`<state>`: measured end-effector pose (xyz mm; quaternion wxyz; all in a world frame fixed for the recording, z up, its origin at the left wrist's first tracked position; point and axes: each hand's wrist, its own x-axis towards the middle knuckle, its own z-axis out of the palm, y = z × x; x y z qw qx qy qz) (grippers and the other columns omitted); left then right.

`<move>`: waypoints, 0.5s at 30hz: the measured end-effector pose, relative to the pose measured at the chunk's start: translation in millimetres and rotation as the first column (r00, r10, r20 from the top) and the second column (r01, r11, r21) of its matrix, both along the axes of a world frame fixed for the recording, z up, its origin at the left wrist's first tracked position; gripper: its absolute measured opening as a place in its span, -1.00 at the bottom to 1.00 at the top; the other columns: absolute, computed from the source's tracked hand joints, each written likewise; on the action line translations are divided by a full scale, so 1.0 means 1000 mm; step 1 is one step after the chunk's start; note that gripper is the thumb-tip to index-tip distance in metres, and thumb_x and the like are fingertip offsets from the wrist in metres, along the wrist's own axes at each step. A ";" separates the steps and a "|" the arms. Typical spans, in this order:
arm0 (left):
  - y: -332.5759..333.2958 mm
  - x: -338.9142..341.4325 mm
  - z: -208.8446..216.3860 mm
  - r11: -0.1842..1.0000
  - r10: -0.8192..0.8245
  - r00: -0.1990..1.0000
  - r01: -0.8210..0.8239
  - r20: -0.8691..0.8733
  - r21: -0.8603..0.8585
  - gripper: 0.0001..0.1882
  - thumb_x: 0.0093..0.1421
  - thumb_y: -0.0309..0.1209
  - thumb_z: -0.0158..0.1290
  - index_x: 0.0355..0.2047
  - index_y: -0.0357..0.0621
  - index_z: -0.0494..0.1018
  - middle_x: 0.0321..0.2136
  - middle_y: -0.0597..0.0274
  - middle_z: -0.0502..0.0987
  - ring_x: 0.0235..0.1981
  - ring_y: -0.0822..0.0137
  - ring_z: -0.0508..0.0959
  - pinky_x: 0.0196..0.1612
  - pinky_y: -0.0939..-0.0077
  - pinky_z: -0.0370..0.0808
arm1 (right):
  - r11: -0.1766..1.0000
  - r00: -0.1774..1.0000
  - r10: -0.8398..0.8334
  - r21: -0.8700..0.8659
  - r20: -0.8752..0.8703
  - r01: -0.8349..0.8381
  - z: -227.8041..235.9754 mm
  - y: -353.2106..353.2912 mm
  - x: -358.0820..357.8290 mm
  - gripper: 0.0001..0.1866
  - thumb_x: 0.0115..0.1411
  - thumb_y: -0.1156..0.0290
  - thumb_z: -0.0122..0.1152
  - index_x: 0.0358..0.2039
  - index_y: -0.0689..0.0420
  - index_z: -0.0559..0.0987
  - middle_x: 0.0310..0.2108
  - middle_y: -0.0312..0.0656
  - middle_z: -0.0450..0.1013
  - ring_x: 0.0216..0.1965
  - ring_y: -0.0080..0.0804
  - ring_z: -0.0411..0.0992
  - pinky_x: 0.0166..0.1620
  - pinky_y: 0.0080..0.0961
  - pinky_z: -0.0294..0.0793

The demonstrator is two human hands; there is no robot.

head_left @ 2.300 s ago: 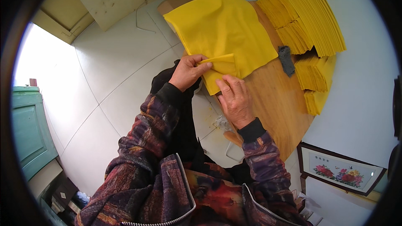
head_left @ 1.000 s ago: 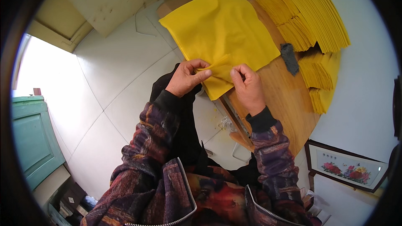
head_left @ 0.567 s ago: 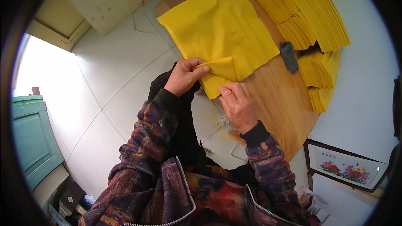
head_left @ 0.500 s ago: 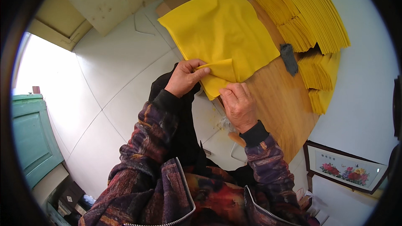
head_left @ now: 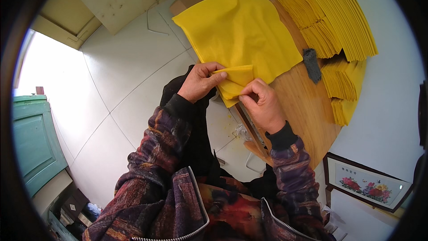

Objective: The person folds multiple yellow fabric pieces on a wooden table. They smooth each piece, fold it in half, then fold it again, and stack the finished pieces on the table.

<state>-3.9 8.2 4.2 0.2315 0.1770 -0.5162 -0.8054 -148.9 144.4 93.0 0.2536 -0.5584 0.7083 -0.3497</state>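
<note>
A wide yellow fabric sheet (head_left: 240, 31), perhaps several layers, lies over the wooden table (head_left: 301, 107) and hangs past its near left edge. My left hand (head_left: 199, 81) grips its near edge, thumb on top, where a flap is folded over. Beside it, my right hand (head_left: 263, 102) pinches the near corner of the same fabric between thumb and forefinger. The undersides of the layers and the left fingers beneath them are hidden.
Folded yellow stacks (head_left: 341, 18) stand along the table's far right side by the wall. A dark grey cloth (head_left: 311, 65) lies before them. A framed flower picture (head_left: 368, 182) is at lower right, a green cabinet (head_left: 38, 138) at left. Scraps litter the tiled floor (head_left: 129, 85).
My right hand has turned and shifted slightly right and up along the fabric's edge, now pinching with thumb and forefinger. My left hand keeps its grip. The whole view has shifted a little.
</note>
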 end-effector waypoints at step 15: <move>0.000 0.005 0.012 0.996 -0.035 0.999 0.037 -0.028 0.084 -0.80 0.12 -0.44 0.07 -0.26 -0.30 0.48 -0.37 0.40 0.52 -0.35 0.59 0.44 -0.22 0.69 0.39 | 0.996 0.960 -0.082 0.064 0.266 0.067 -0.004 -0.007 -0.016 -0.81 0.23 0.40 0.14 -0.43 0.25 0.44 -0.53 -0.29 0.37 -0.48 -0.60 0.29 -0.39 -0.61 0.34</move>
